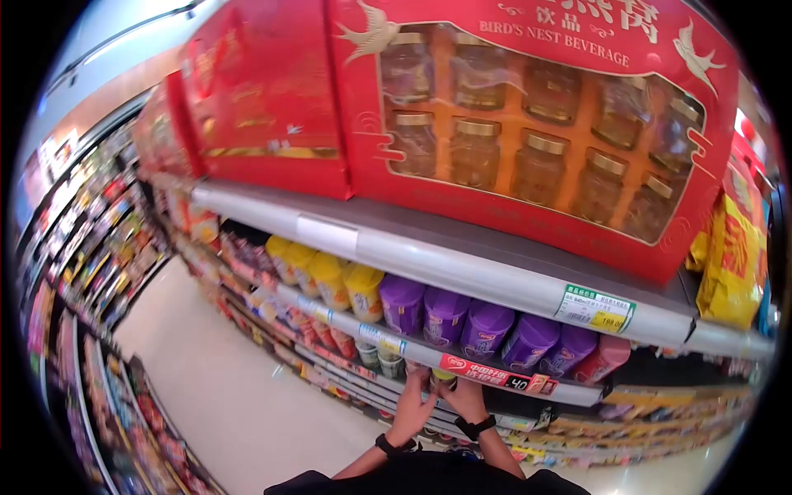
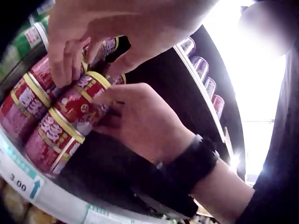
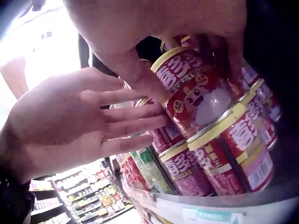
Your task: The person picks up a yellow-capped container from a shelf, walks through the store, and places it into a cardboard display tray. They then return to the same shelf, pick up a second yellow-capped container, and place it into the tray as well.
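A red-and-pink can with a yellow rim (image 2: pixel 74 103) (image 3: pixel 203 100) stands tilted on top of another such can (image 2: pixel 52 135) (image 3: pixel 231 156). My right hand (image 1: pixel 466 400) (image 2: pixel 147 123) (image 3: pixel 163 23) grips the upper can, thumb on one side and fingers on the other. Beside it, my left hand (image 1: pixel 412 411) (image 2: pixel 126 23) (image 3: pixel 65 116) has nearly straight fingers that reach to the can's side in the right wrist view. The head view hides most of the cans behind the shelf edge.
More cans (image 2: pixel 18 112) (image 3: pixel 187 172) stand alongside and behind. Above are a shelf of purple (image 1: pixel 445 315) and yellow tubs (image 1: pixel 328 280) and a large red gift box (image 1: pixel 528 194). A price-label edge (image 2: pixel 28 179) runs below the cans. An aisle floor (image 1: pixel 214 379) lies left.
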Motion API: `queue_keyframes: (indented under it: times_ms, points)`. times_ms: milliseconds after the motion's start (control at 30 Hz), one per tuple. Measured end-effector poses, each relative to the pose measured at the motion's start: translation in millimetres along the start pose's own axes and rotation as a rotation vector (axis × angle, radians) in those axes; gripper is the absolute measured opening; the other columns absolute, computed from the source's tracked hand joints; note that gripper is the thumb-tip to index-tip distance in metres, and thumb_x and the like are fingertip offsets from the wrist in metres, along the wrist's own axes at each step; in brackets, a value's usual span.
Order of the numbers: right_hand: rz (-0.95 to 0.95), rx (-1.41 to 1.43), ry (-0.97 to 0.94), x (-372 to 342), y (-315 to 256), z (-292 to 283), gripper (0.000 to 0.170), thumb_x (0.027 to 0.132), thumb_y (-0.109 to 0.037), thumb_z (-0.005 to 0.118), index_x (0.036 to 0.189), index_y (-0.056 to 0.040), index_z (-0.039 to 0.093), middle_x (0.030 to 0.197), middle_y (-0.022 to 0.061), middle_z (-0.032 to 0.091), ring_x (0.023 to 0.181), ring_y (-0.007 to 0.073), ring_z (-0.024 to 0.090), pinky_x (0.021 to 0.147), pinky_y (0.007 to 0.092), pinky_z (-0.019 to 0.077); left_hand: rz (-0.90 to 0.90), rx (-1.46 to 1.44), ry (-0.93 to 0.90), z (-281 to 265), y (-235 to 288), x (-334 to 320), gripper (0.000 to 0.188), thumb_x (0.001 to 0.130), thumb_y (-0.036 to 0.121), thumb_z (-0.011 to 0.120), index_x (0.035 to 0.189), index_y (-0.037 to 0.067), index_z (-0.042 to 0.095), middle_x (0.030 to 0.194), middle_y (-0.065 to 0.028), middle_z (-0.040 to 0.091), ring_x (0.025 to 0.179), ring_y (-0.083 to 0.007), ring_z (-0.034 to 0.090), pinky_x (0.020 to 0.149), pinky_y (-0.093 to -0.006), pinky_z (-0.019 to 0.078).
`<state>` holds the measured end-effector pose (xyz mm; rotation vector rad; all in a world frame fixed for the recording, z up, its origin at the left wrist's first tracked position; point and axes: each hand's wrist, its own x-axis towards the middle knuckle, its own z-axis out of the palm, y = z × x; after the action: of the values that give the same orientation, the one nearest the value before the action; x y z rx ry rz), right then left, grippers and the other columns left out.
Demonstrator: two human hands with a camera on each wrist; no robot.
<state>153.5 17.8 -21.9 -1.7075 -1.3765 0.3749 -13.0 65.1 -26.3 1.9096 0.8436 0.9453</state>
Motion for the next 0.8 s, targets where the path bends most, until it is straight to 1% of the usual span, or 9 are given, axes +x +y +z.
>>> queue_keyframes:
  times_ms: [133,300,333,433,467,633,667,767,800]
  points:
    - [0.083,-0.024,0.180,-5,-15,19,0.049,0.084,-0.023,0.086,0.126,-0.0008,0.072,0.119,0.0238,0.076,0.113,0.0428,0.073,0.098,0.0506,0.0557,0.073,-0.041,-0.153,-11,-8,2,0.076,0.093,0.004,0.073,0.161,-0.001,0.038,0.149,-0.0260,0.046,0.132,-0.0450,0.058,0.109,-0.0480,0.0511]
    - [0.181,-0.136,0.481,-21,-21,47,0.048,0.082,-0.024,0.088,0.123,-0.0021,0.074,0.111,0.0225,0.076,0.106,0.0430,0.073,0.094,0.0485,0.0580,0.106,-0.155,-0.346,-31,-19,12,0.076,0.094,0.001,0.072,0.162,-0.002,0.037,0.148,-0.0255,0.046,0.135,-0.0432,0.058,0.113,-0.0461,0.0500]
    - [0.265,-0.096,0.454,-22,-33,45,0.052,0.081,-0.022,0.088,0.127,-0.0031,0.072,0.116,0.0233,0.074,0.109,0.0438,0.072,0.094,0.0486,0.0584,0.113,-0.200,-0.366,-32,-25,10,0.076,0.094,0.000,0.072,0.162,-0.002,0.037,0.148,-0.0251,0.047,0.136,-0.0418,0.058,0.114,-0.0459,0.0500]
    - [0.239,-0.161,0.536,-28,-57,40,0.060,0.082,-0.015,0.085,0.138,-0.0080,0.067,0.131,0.0227,0.068,0.117,0.0453,0.068,0.097,0.0502,0.0585,0.111,-0.287,-0.427,-37,-21,21,0.076,0.095,-0.004,0.071,0.162,-0.003,0.037,0.150,-0.0242,0.046,0.138,-0.0377,0.058,0.117,-0.0448,0.0494]
    - [0.203,-0.189,0.541,-32,-61,39,0.063,0.080,-0.013,0.085,0.139,-0.0082,0.065,0.135,0.0197,0.066,0.119,0.0437,0.067,0.097,0.0483,0.0587,0.117,-0.306,-0.446,-39,-23,22,0.076,0.094,-0.005,0.071,0.162,-0.003,0.036,0.150,-0.0243,0.045,0.138,-0.0378,0.058,0.117,-0.0445,0.0495]
    - [0.147,-0.196,0.552,-71,-81,35,0.062,0.079,-0.013,0.084,0.138,-0.0102,0.066,0.137,0.0145,0.066,0.119,0.0392,0.069,0.101,0.0445,0.0583,0.152,-0.223,-0.554,-46,-35,23,0.070,0.090,-0.006,0.072,0.155,0.000,0.048,0.147,-0.0220,0.052,0.137,-0.0375,0.059,0.112,-0.0422,0.0524]
    - [0.149,-0.183,0.541,-85,-87,34,0.062,0.079,-0.013,0.083,0.138,-0.0101,0.066,0.138,0.0147,0.066,0.120,0.0389,0.069,0.101,0.0445,0.0582,0.134,-0.240,-0.567,-45,-33,22,0.064,0.089,-0.004,0.074,0.149,0.003,0.054,0.143,-0.0189,0.059,0.134,-0.0365,0.062,0.110,-0.0416,0.0535]
    - [0.188,-0.197,0.457,-133,-96,33,0.061,0.082,-0.015,0.083,0.140,-0.0108,0.065,0.138,0.0146,0.066,0.123,0.0383,0.068,0.103,0.0446,0.0580,0.275,-0.172,-0.822,-40,-37,21,0.062,0.089,-0.002,0.075,0.148,0.005,0.056,0.141,-0.0167,0.063,0.131,-0.0352,0.065,0.109,-0.0413,0.0538]
    - [0.219,-0.200,0.438,-150,-97,34,0.062,0.082,-0.016,0.083,0.140,-0.0113,0.064,0.139,0.0143,0.066,0.124,0.0378,0.068,0.103,0.0446,0.0579,0.164,-0.163,-0.990,-38,-37,15,0.063,0.089,0.000,0.077,0.148,0.007,0.056,0.141,-0.0159,0.066,0.133,-0.0339,0.065,0.110,-0.0410,0.0534]
